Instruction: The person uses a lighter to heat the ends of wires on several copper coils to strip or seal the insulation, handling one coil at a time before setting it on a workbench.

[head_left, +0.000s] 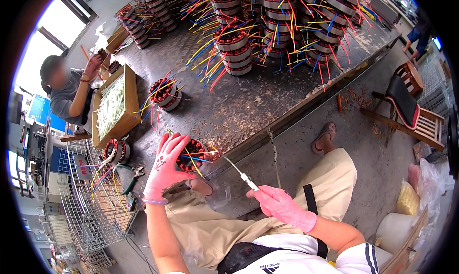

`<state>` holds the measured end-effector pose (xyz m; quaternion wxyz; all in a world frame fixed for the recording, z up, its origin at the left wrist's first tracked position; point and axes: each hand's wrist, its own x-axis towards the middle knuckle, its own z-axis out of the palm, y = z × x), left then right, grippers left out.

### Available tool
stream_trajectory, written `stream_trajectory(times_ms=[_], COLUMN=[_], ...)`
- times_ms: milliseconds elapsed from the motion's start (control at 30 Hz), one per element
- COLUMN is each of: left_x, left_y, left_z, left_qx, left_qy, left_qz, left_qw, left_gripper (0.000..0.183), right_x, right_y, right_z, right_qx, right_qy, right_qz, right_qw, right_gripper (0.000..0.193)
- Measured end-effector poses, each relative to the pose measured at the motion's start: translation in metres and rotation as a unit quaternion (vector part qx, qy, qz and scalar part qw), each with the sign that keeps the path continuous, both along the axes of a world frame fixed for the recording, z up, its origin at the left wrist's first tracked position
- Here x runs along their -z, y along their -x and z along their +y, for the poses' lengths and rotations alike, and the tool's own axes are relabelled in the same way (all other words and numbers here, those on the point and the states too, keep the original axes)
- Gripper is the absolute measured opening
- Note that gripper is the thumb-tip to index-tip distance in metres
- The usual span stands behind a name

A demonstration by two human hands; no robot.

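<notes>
Close in, left hand (165, 171) spread over stator (191, 154) — right hand (279, 204) pinching white sleeve (248, 181), wrist bent inward

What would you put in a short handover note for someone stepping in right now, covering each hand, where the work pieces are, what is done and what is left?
Left hand, pink glove: resting on the motor stator at the metal bench's near edge, steadying it.
Right hand, pink glove: pinching a thin white-handled tool, its tip aimed toward the stator's coloured lead wires.
Nearby: one more stator behind, stacked stators across the far bench, pliers to the left.
Done: cannot tell from this view.
Left: the tool tip has not reached the stator.
</notes>
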<state>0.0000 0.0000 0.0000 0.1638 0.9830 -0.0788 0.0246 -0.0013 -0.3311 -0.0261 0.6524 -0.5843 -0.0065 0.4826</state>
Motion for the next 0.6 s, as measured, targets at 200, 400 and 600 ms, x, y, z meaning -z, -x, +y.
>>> stream_trajectory(times_ms=[200,400,600], left_x=[0.0005,0.0003,0.0007], left_y=[0.0003,0.0005,0.0008], left_z=[-0.0007,-0.0003,-0.0002], left_qx=[0.002,0.001,-0.005], left_qy=[0.003,0.004,0.003], left_qz=[0.000,0.003,0.004], left_qw=[1.000,1.000,1.000], left_gripper=[0.102,0.103,0.103], right_x=[-0.0014,-0.0021,0.0014], right_y=[-0.0003,-0.0008,-0.0005], right_z=[-0.0028,-0.0014,-0.0020], right_qx=[-0.011,-0.012,-0.019], right_qy=[-0.004,0.013,0.017], right_qz=[-0.012,-0.013,-0.024], right_qw=[1.000,1.000,0.999], right_gripper=[0.032,0.031,0.031])
